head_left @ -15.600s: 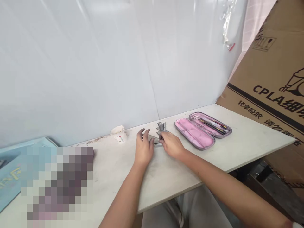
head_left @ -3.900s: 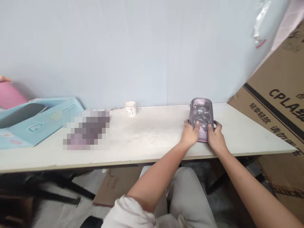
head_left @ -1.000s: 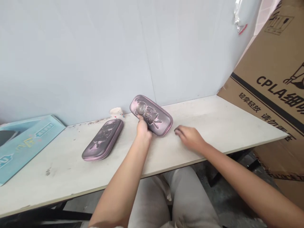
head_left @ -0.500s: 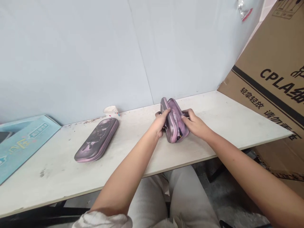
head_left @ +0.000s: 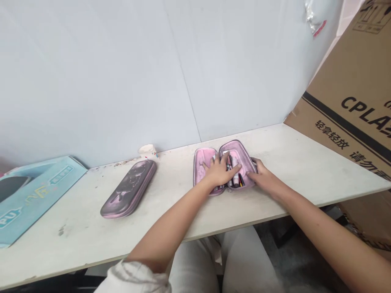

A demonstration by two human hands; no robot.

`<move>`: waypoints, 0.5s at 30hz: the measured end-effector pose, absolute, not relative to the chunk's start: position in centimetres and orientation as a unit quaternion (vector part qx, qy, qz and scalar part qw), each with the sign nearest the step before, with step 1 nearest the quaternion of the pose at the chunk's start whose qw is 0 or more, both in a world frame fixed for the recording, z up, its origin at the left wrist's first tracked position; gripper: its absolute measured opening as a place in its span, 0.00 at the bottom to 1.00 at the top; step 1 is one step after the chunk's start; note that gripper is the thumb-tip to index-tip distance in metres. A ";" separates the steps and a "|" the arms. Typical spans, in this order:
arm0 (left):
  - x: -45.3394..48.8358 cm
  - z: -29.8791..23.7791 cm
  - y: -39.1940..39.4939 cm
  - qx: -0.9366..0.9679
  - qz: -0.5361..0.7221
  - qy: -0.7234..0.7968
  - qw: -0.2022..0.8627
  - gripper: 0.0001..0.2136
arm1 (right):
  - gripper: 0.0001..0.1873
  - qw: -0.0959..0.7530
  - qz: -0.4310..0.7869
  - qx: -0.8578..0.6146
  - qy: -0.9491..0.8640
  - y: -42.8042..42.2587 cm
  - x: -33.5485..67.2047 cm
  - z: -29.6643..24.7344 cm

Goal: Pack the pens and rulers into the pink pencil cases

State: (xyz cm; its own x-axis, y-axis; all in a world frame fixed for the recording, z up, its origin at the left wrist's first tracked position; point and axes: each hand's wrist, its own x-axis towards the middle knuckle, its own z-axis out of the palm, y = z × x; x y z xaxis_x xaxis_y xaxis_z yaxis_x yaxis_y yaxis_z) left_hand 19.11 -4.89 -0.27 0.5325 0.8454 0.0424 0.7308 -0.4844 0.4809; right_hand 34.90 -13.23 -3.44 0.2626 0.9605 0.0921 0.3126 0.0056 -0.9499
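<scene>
An unzipped pink pencil case (head_left: 201,156) lies spread on the table, both halves facing up. Pens and a pale pink tube (head_left: 235,167) are in it. My left hand (head_left: 219,171) is over the middle of the case with its fingers spread, partly covering the contents; I see nothing held in it. At the case's right edge, my right hand (head_left: 263,176) grips the wall, thumb on the inside and fingers outside. A second pencil case (head_left: 130,189), dark metallic with a raised design and pink sides, lies closed to the left.
A paper cup (head_left: 148,151) lies against the wall behind the closed case. On the far left of the white table (head_left: 82,228) is a light blue box (head_left: 45,191). A large cardboard box (head_left: 348,97) leans at the right. The table's front edge is near my legs.
The pencil case has gone from half folded to laid open flat. My left hand has moved from its outer cover to over the inside. My right hand still holds its right side.
</scene>
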 end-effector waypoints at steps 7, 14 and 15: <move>24.1 4.3 -2.9 0.806 0.332 0.395 0.288 0.29 | 0.33 0.527 0.149 -0.647 -0.531 -12.9 35.9 3.8; 20.8 4.0 -0.8 0.674 0.473 0.333 0.459 0.24 | 0.31 0.330 0.038 -0.699 -0.633 -11.1 30.6 9.6; 19.7 3.0 -0.6 0.656 0.474 0.345 0.476 0.24 | 0.30 0.298 0.034 -0.703 -0.644 -10.5 29.2 9.2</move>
